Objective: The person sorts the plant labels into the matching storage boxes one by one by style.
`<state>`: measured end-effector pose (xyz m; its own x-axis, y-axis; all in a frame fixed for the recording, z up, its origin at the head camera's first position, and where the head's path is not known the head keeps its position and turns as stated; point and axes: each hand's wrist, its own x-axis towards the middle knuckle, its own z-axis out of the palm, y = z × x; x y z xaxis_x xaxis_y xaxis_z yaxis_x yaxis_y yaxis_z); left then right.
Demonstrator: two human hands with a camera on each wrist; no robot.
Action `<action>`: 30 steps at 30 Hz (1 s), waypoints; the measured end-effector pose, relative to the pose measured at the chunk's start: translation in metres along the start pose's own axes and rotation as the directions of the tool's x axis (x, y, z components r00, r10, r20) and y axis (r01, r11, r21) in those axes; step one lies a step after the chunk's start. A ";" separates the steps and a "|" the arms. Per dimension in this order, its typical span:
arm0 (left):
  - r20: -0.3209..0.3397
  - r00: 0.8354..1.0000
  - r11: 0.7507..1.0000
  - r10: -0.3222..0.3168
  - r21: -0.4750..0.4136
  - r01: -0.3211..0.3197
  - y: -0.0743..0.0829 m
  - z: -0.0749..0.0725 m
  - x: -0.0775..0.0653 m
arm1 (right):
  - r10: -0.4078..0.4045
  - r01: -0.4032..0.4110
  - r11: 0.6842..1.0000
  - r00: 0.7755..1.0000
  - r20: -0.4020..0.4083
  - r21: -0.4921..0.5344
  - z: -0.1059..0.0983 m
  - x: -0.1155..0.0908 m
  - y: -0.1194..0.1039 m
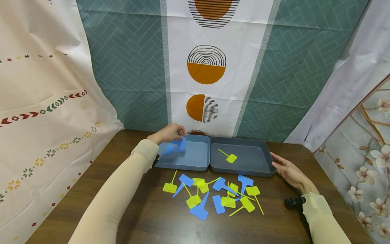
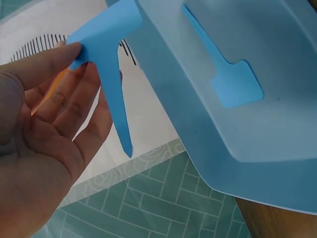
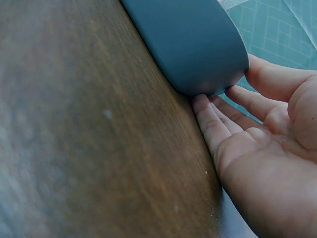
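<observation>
My left hand (image 1: 169,133) pinches a blue T-shaped plant label (image 2: 106,37) between thumb and fingers, above the light blue tray (image 1: 197,154). Its pointed stem hangs downward in the left wrist view. Another blue plant label (image 2: 237,87) lies on that tray's floor. My right hand (image 1: 289,173) touches the outer right corner of the dark grey tray (image 1: 253,159), with extended fingers low against its side and the thumb higher up. Inside the grey tray lies one yellow plant label (image 1: 231,158).
In front of the trays, several yellow labels (image 1: 169,187) and blue labels (image 1: 199,212) are scattered on the brown wooden table (image 1: 146,217), some overlapping. The two trays stand side by side. A patterned curtain (image 1: 131,67) hangs behind them.
</observation>
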<state>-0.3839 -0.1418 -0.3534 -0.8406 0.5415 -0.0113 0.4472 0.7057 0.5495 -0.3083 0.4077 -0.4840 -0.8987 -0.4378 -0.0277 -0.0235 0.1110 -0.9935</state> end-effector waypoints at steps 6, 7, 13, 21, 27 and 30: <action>0.063 0.998 1.000 -0.013 -0.011 0.013 0.006 0.000 0.009 | -0.007 0.007 1.000 1.000 -0.009 0.009 0.000 -0.001 0.002; 0.072 0.997 1.000 -0.014 -0.009 0.015 0.007 0.000 0.010 | -0.007 0.007 1.000 1.000 -0.010 0.008 0.000 -0.001 0.002; 0.104 0.994 0.999 -0.034 0.018 0.032 0.011 0.001 0.016 | 0.000 0.000 1.000 1.000 -0.022 0.002 -0.001 0.000 0.002; 0.096 0.993 0.997 -0.063 0.041 0.060 0.008 0.002 0.016 | -0.006 0.006 1.000 1.000 -0.014 0.007 -0.001 0.000 0.003; 0.094 0.995 0.999 -0.023 0.041 0.019 0.008 0.002 0.011 | -0.021 0.021 1.000 1.000 -0.011 0.011 -0.002 0.000 0.003; 0.086 0.996 0.999 0.017 0.032 -0.020 0.008 0.001 0.005 | -0.021 0.021 1.000 1.000 -0.007 0.008 -0.002 0.000 0.003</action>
<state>-0.3844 -0.1330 -0.3502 -0.8035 0.5909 -0.0731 0.4736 0.7087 0.5230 -0.3094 0.4100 -0.4869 -0.9010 -0.4338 -0.0061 -0.0389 0.0948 -0.9947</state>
